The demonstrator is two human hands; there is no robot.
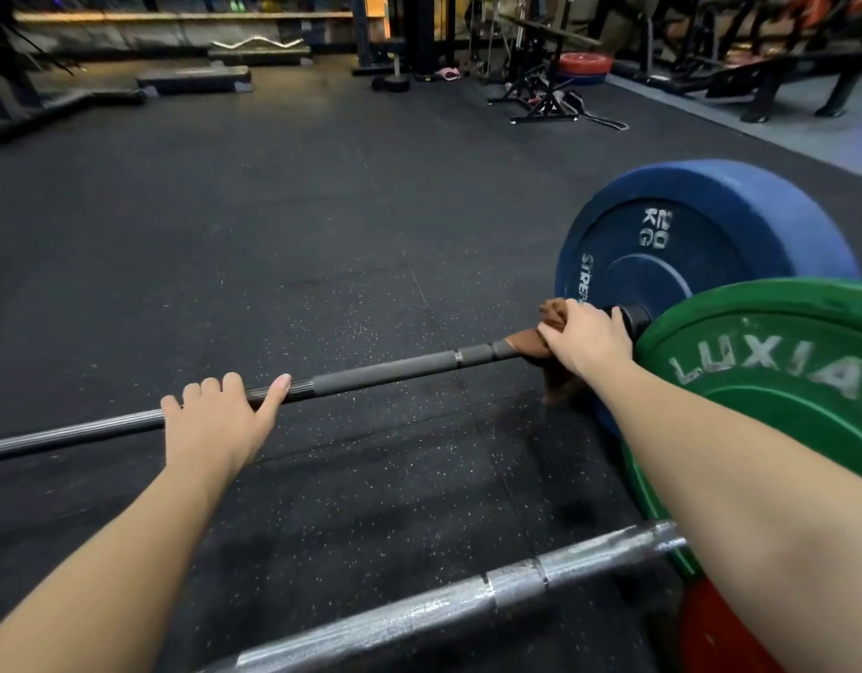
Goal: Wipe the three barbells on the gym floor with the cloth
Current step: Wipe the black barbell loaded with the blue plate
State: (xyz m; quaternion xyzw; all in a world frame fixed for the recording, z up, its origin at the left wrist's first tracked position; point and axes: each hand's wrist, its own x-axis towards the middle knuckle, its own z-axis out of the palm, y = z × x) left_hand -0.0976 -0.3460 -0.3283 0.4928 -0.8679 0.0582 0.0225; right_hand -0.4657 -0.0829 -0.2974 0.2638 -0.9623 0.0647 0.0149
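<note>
two barbells are seen lying on the black rubber gym floor point(273, 225), with a red plate point(720, 633) at the bottom right that may belong to a third. the black barbell point(385, 374) runs from the left edge to a blue bumper plate point(701, 235); the chrome barbell point(468, 599) lies nearer, carrying a green bumper plate point(778, 391). no containers are in view. the brown cloth point(526, 343) is wrapped around the black shaft just beside the blue plate's collar and is clamped there by the right hand point(584, 340), fingers curled over it, arm stretched forward across the green plate. the left hand point(215, 425) is laid over the shaft further left, fingers draped on top, thumb extended along the bar; a full grip cannot be told. open floor is left beyond the bar, bordered far back by step platforms point(196, 80) and racks point(541, 89).
</note>
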